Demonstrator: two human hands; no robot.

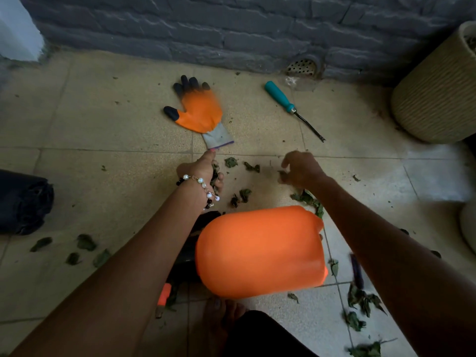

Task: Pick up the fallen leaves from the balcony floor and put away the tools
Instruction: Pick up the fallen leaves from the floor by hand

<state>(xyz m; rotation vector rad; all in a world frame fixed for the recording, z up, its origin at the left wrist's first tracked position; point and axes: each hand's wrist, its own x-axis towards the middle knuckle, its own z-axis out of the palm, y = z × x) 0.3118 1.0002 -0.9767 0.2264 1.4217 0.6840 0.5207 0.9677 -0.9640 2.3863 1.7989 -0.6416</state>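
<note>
The speckled beige tile floor (pixel 108 119) fills the frame, meeting a dark grey rough brick wall (pixel 231 27) along the top. At the right edge stands a ribbed, woven-looking beige planter (pixel 435 94). Low in the centre lies a smooth orange plastic container (pixel 260 251), rounded and on its side, its long axis running left to right. Above centre, an orange rubber-coated glove (pixel 199 109) with black fingertips lies flat, fingers pointing to the top of the frame and grey knit cuff toward the hands. To its right, a teal-handled weeding tool (pixel 292 109) lies diagonally, its handle at upper left and thin dark metal tip at lower right.

The left hand (pixel 203 173), wearing a beaded bracelet, grips a clump of crumpled dry green leaves (pixel 214 176), thumb reaching toward the glove cuff. The right hand (pixel 300 168) hovers with fingers loosely curled, just above scattered leaves (pixel 251 167); whether it pinches any is unclear. More leaves lie at lower left and lower right.
</note>
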